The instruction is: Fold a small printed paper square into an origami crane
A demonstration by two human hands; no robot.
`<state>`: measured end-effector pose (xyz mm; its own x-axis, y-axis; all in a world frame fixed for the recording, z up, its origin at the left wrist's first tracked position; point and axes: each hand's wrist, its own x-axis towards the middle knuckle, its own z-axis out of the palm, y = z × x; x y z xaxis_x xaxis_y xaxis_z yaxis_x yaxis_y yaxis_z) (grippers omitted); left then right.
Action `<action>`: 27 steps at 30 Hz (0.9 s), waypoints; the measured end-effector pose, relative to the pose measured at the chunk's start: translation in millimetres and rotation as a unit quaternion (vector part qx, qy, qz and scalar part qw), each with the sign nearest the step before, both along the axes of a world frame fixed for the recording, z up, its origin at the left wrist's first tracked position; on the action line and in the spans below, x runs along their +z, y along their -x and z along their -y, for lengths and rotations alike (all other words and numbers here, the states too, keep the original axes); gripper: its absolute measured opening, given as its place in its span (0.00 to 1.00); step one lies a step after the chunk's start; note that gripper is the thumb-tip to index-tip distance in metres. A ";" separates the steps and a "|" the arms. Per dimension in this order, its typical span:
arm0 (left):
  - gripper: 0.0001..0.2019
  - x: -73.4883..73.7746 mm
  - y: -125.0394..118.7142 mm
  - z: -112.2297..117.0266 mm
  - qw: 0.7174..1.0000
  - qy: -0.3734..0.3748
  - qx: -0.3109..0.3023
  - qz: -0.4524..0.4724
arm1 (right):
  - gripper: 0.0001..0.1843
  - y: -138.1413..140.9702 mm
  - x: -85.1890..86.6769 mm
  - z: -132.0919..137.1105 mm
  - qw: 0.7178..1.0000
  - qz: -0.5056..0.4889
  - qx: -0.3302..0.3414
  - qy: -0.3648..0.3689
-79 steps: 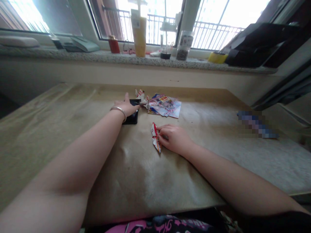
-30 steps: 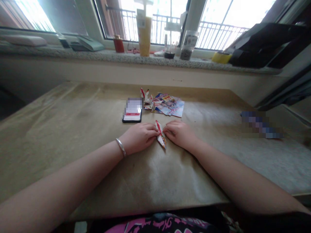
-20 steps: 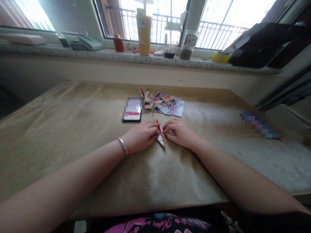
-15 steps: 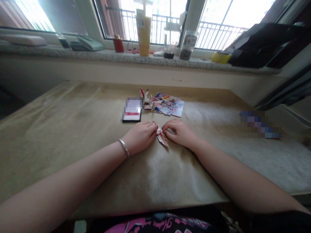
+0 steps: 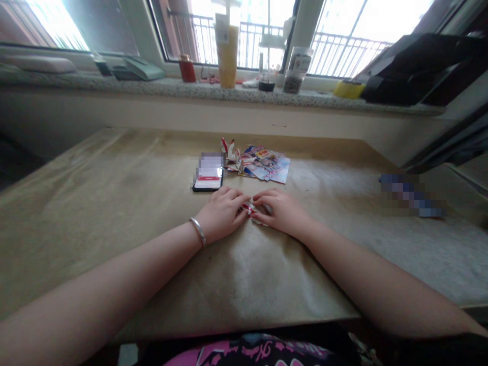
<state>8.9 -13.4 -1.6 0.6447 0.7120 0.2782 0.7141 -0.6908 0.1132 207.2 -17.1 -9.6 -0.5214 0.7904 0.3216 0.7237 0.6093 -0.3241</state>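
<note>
A small folded paper piece [image 5: 250, 209], white with red print, lies between my hands just above the table. My left hand [image 5: 225, 213] pinches its left end, with thumb and fingers closed on it. From the other side, my right hand [image 5: 280, 210] grips the paper between thumb and fingertips. Much of the paper is hidden by my fingers. Beyond my hands are folded paper figures [image 5: 231, 156] with pointed tips, beside a fanned pile of printed paper sheets [image 5: 272, 165]. A phone [image 5: 208, 175] with a lit screen lies just behind my left hand.
A pale brown cloth-like cover [image 5: 152, 157] spreads over the table. At the right lies a blurred bluish item [image 5: 412, 195]. Along the windowsill [image 5: 152, 87] stand a yellow bottle [image 5: 227, 56], a red container [image 5: 187, 68], clear jars [image 5: 295, 76] and a black object [image 5: 404, 76].
The folded paper has turned, and its long pointed end no longer sticks out toward me. My right fingers have closed over its near part; my left thumb now shows along its edge.
</note>
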 end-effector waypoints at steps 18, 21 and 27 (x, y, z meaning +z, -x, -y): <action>0.10 0.8 0.9 -0.6 0.989 0.058 -0.035 0.132 | 0.05 0.8 -1.6 -2.3 0.996 -0.078 -0.027 0.042; 0.07 0.6 1.1 -3.5 0.986 0.059 -0.039 0.148 | 0.05 1.7 0.8 -1.7 0.993 -0.088 -0.046 0.061; 0.06 1.5 0.5 -5.3 0.986 0.095 -0.033 0.131 | 0.05 1.3 0.0 0.4 0.991 -0.094 -0.064 0.066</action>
<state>8.4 -8.1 -0.1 0.6159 0.7258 0.3066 0.5971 -0.6838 0.4193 205.9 -17.4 -9.5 -0.3554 0.8874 0.2937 0.7110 0.4606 -0.5314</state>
